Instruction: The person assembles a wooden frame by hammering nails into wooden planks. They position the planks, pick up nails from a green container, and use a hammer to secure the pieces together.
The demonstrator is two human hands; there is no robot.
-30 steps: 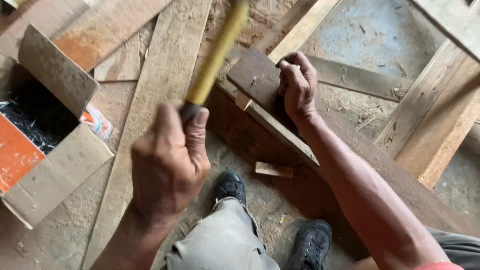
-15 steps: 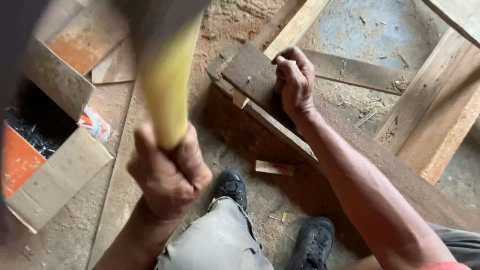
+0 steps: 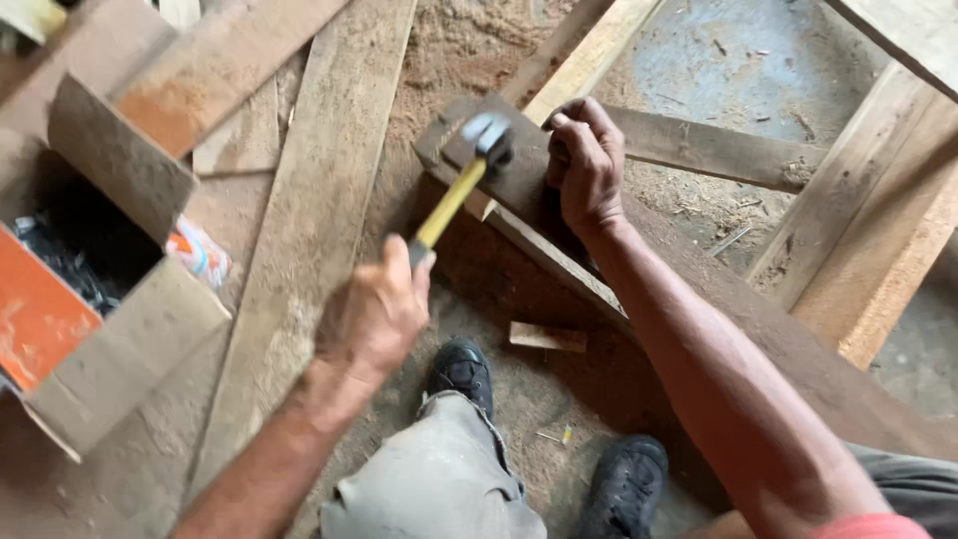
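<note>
Yellow-handled steel hammer [image 3: 469,165] is landing on the dark square wooden block [image 3: 519,175] at upper centre.
Left hand [image 3: 374,314] fingers are wrapping the handle; right hand [image 3: 587,165] fingers are pressing the block; nailing looks midway.

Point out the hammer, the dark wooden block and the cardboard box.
hammer [image 3: 486,138]: head view, on its metal head.
dark wooden block [image 3: 524,180]: head view, on its top face beside the right hand.
cardboard box [image 3: 120,155]: head view, on its raised flap.

Open cardboard box [image 3: 110,329] cut off left
</note>
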